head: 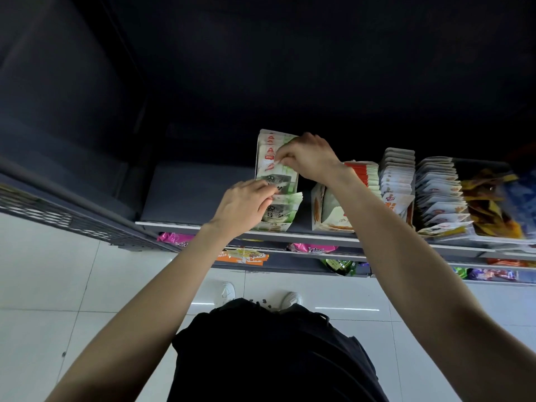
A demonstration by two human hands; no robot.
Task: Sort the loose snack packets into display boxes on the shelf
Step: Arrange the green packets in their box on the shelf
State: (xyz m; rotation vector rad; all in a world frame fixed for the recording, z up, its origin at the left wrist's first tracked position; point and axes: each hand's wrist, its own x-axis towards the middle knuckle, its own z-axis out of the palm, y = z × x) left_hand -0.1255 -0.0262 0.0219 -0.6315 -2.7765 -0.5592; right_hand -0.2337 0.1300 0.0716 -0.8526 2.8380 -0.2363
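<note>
A dark shelf unit [191, 195] fills the upper half of the view, its back wall in deep shadow, and a white tiled floor [58, 285] spreads below it. On the top shelf, right of centre, stand several rows of upright snack packets: a white display box [324, 210] with an orange picture on its side, a row of red-and-white packets [365, 175] behind it, two long files of pale packets [397, 175] and [438, 192], and at the far right a heap of yellow and blue bags [493, 204]. Lower shelves show pink packets [174, 237] and an orange label strip [246, 258]. Left of these rows stands the open display box [272, 226] of green-and-white snack packets [278, 184], filed upright one behind another, with a bare stretch of shelf further left. Both bare arms reach up into this box. The right hand [310, 158] is over the back of the row, fingers curled, pinching the top edge of one packet between thumb and forefinger. The left hand [246, 204] is at the front of the row with its fingers bent onto the packets there; it seems to grip the top of a packet, though its knuckles hide the contact. Below, the person's dark clothing [272, 358] and two white shoes [226, 293] show against the tiles.
</note>
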